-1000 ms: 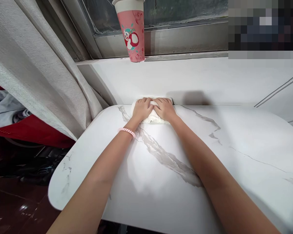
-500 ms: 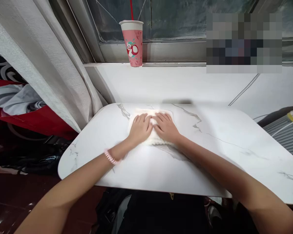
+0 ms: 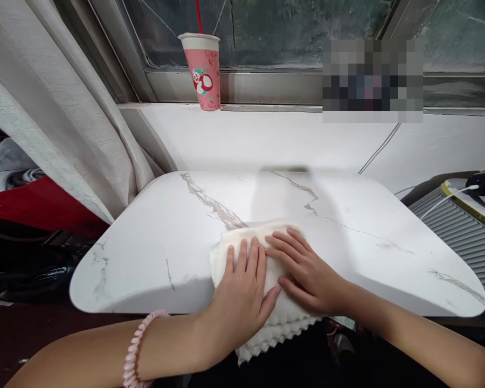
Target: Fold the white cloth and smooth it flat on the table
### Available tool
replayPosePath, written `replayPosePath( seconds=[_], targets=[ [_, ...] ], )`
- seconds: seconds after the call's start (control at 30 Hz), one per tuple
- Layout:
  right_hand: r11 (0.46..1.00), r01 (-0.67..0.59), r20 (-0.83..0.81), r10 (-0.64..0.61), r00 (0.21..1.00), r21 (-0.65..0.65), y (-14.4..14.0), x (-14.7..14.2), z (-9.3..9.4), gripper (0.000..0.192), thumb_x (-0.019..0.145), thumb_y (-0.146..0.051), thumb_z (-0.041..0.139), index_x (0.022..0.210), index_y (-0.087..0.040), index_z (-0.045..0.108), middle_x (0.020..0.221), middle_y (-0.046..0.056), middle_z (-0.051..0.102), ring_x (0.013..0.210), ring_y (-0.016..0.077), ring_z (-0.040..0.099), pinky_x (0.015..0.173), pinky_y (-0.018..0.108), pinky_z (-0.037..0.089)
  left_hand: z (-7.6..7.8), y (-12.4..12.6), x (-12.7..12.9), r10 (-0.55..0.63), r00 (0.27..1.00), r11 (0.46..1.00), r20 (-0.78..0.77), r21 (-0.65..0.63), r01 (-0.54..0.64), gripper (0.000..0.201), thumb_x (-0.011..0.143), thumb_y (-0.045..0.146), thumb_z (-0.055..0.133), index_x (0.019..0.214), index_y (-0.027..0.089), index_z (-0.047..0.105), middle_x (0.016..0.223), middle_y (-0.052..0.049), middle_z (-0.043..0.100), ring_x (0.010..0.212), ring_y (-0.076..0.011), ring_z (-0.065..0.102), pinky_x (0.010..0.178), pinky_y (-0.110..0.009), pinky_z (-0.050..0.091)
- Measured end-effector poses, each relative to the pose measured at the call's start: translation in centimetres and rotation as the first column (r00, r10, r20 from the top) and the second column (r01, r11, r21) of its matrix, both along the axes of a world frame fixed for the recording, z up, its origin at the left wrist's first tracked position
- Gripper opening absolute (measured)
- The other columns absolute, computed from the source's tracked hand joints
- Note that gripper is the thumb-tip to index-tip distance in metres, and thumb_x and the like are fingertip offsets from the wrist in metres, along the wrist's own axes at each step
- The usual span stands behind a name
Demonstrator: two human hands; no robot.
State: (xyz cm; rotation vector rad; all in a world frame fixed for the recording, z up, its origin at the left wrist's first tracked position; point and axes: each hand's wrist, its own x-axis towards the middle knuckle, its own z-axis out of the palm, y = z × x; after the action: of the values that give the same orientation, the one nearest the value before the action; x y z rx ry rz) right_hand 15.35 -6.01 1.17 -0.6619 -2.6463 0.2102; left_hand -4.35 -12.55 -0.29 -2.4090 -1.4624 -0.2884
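A folded white cloth (image 3: 246, 237) with a scalloped edge lies on the white marble-patterned table (image 3: 145, 237), its lower part hanging past the near edge. Flat on its left half rests my left hand (image 3: 244, 291), fingers stretched out and pointing away from me. My right hand (image 3: 301, 269) presses on the right half, fingers spread and angled to the left. Both hands touch the cloth from above without wrapping round it. Around my left wrist is a pink coiled band (image 3: 133, 345).
A pink paper cup (image 3: 204, 75) with a red straw stands on the window sill. Left of the table hangs a grey-white curtain (image 3: 76, 108), with a red bag (image 3: 44, 205) behind it. At right is a grey ribbed cabinet (image 3: 452, 221) with a white cable (image 3: 444, 200) on top.
Both hands have drawn the cloth toward me, from near the table's far side to its near edge. My view has shifted slightly to the right.
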Motion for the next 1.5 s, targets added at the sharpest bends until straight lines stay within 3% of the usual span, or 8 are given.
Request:
replayPosePath(
  seconds=[0.17,0.33,0.47,0.67,0.87,1.1,1.27,1.5],
  targets=[
    [0.997,0.071,0.005,-0.071,0.997,-0.027,3.8,0.9,-0.3,0.045,0.095,-0.032,0.042,0.139,-0.023,0.049,0.143,0.011,0.054,0.139,0.0283,0.041,0.121,0.054,0.024,-0.4,5.3,0.9,-0.025,0.995,0.993,0.094,-0.110,0.035,0.068,0.099,0.050,0.027,0.144,0.003,0.047,0.151,-0.025,0.042,0.141,-0.0426,0.039,0.112,-0.060,0.034],
    [0.948,0.320,-0.060,-0.319,0.946,0.001,10.2,-0.3,-1.7,0.043,0.093,-0.033,0.040,0.129,-0.016,0.057,0.139,0.015,0.056,0.133,0.0318,0.045,0.117,0.055,0.025,0.5,15.6,-0.9,-0.210,0.962,0.945,0.172,-0.217,0.245,0.057,0.100,0.047,0.035,0.143,0.012,0.046,0.153,-0.016,0.044,0.145,-0.0294,0.036,0.122,-0.049,0.021],
    [0.907,0.421,-0.049,-0.421,0.906,-0.014,15.7,-1.8,-2.0,0.044,0.092,-0.030,0.040,0.130,-0.015,0.056,0.139,0.014,0.056,0.132,0.0306,0.045,0.115,0.049,0.026,0.6,22.8,-2.4,-0.212,0.940,0.934,0.266,-0.228,0.276,0.050,0.100,0.044,0.038,0.141,0.017,0.047,0.153,-0.012,0.045,0.144,-0.0237,0.037,0.122,-0.045,0.021],
    [0.896,0.440,-0.056,-0.443,0.895,-0.061,21.1,-2.4,-1.9,0.045,0.091,-0.028,0.039,0.132,-0.016,0.055,0.141,0.011,0.056,0.132,0.0288,0.046,0.115,0.048,0.027,-0.2,27.6,-2.3,-0.163,0.925,0.956,0.343,-0.176,0.233,0.047,0.100,0.043,0.038,0.137,0.017,0.051,0.149,-0.010,0.051,0.138,-0.0225,0.043,0.120,-0.042,0.026],
    [0.855,0.514,0.028,-0.514,0.858,-0.068,23.4,-2.6,-2.4,0.057,0.096,-0.032,0.032,0.147,-0.008,0.041,0.157,0.018,0.038,0.146,0.0303,0.031,0.118,0.051,0.022,-0.4,28.8,-1.9,-0.108,0.947,0.969,0.304,-0.180,0.168,0.049,0.101,0.042,0.035,0.139,0.016,0.049,0.152,-0.011,0.046,0.142,-0.0226,0.039,0.121,-0.043,0.023],
    [0.870,0.492,0.133,-0.483,0.865,-0.038,23.2,-2.0,-2.4,0.058,0.099,-0.036,0.032,0.150,-0.009,0.037,0.160,0.017,0.031,0.149,0.0290,0.026,0.121,0.051,0.018,-0.8,27.7,-1.2,-0.051,0.975,0.974,0.214,-0.204,0.096,0.053,0.102,0.041,0.032,0.150,0.018,0.038,0.160,-0.011,0.034,0.148,-0.0260,0.031,0.122,-0.049,0.019],
    [0.898,0.441,0.155,-0.435,0.887,-0.003,20.6,-0.5,-2.3,0.059,0.100,-0.038,0.030,0.150,-0.008,0.037,0.160,0.017,0.031,0.150,0.0280,0.025,0.122,0.050,0.017,-0.6,24.6,0.0,-0.057,0.982,0.973,0.178,-0.208,0.094,0.056,0.103,0.041,0.032,0.151,0.012,0.035,0.160,-0.016,0.033,0.149,-0.0302,0.028,0.121,-0.049,0.018],
    [0.901,0.427,0.108,-0.433,0.895,0.076,13.4,3.1,-3.1,0.057,0.102,-0.044,0.028,0.150,-0.015,0.037,0.158,0.015,0.036,0.148,0.0279,0.030,0.121,0.053,0.023,-0.1,18.1,2.0,-0.163,0.967,0.946,0.196,-0.249,0.210,0.060,0.102,0.046,0.033,0.152,0.014,0.033,0.160,-0.017,0.030,0.150,-0.0315,0.024,0.122,-0.052,0.018]
  ],
)
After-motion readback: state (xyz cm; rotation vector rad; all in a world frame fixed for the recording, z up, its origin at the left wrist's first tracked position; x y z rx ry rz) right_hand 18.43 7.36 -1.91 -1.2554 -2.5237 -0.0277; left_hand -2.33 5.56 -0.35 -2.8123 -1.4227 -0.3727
